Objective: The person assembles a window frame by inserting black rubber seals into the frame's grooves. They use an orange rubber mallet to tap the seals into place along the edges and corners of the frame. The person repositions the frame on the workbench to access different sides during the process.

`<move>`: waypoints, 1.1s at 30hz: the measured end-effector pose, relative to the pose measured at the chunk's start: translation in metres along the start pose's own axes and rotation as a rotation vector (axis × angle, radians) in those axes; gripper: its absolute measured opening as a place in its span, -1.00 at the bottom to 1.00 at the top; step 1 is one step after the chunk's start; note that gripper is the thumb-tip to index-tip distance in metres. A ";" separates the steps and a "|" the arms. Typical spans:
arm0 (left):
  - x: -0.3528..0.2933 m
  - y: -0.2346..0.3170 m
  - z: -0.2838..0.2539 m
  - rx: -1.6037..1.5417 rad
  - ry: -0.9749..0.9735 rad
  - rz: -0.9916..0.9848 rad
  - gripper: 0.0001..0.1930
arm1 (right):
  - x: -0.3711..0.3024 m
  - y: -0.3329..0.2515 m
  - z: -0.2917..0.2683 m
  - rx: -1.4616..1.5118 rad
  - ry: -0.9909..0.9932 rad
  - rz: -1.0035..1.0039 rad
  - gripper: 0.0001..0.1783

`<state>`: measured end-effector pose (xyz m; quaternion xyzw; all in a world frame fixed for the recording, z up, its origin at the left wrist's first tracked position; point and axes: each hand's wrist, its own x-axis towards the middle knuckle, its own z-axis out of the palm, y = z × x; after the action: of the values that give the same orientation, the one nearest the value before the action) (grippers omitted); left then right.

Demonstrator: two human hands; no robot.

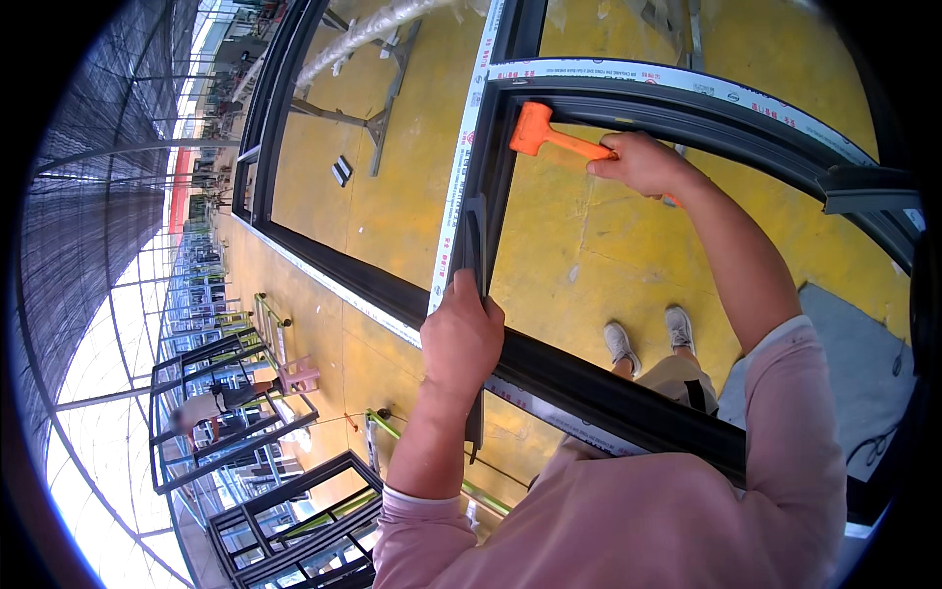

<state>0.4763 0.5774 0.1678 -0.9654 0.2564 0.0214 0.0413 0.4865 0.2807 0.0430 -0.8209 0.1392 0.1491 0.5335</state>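
Note:
My right hand (640, 164) is closed around the handle of an orange mallet (532, 129). The mallet's head is above the inner corner of a large dark window frame (599, 383), and I cannot tell whether it touches the frame. My left hand (461, 331) grips a long dark grey strip (476, 231), its fingers wrapped over it. The strip lies along the frame's middle bar (498, 187), and its lower end sticks out past the near rail, below my wrist. White printed protective tape (456, 196) covers the outer faces of the bars.
Another dark profile piece (868, 189) lies across the frame at the far right. Metal stand legs (378, 128) and a small dark-and-white block (340, 171) are on the yellow floor beyond. More window frames (294, 520) stand at the lower left, near another person (203, 407).

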 end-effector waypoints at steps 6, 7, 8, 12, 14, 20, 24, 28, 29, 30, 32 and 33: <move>-0.018 -0.003 -0.006 -0.109 -0.056 -0.115 -0.67 | -0.027 -0.019 0.001 -0.150 -0.234 -0.083 -0.63; -0.018 -0.004 -0.006 -0.104 -0.029 -0.099 -0.70 | -0.031 -0.028 -0.004 -0.096 -0.291 -0.018 -0.65; -0.018 -0.004 -0.005 -0.099 -0.002 -0.083 -0.72 | -0.020 -0.022 -0.008 0.004 -0.192 -0.027 -0.66; -0.024 0.000 -0.008 -0.170 -0.031 -0.113 -0.67 | -0.013 -0.011 0.000 0.210 0.084 -0.014 -0.67; -0.012 0.001 -0.008 -0.173 0.004 -0.074 -0.66 | -0.020 -0.013 0.012 0.229 0.073 -0.031 -0.67; 0.027 0.040 -0.005 -0.156 0.038 0.049 -0.77 | -0.072 0.002 0.100 0.988 -0.102 -0.031 -0.65; 0.098 0.072 0.023 0.025 -0.169 0.124 -0.78 | -0.088 0.008 0.159 1.425 -0.182 -0.069 -0.68; 0.129 0.083 0.056 0.203 -0.321 0.060 -0.74 | -0.075 -0.014 0.179 1.559 -0.186 0.038 -0.75; 0.131 0.085 0.059 0.194 -0.302 0.014 -0.73 | -0.071 -0.019 0.179 1.576 -0.217 0.027 -0.74; 0.132 0.085 0.064 0.186 -0.290 -0.035 -0.72 | -0.068 -0.023 0.182 1.596 -0.250 0.025 -0.73; 0.139 0.086 0.068 0.171 -0.283 -0.035 -0.72 | -0.062 -0.031 0.179 1.601 -0.233 0.013 -0.63; 0.141 0.084 0.071 0.198 -0.265 -0.019 -0.73 | -0.058 -0.034 0.181 1.603 -0.225 0.009 -0.62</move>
<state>0.5555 0.4419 0.0822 -0.9477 0.2405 0.1229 0.1698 0.4292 0.4644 0.0247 -0.1684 0.1524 0.0877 0.9699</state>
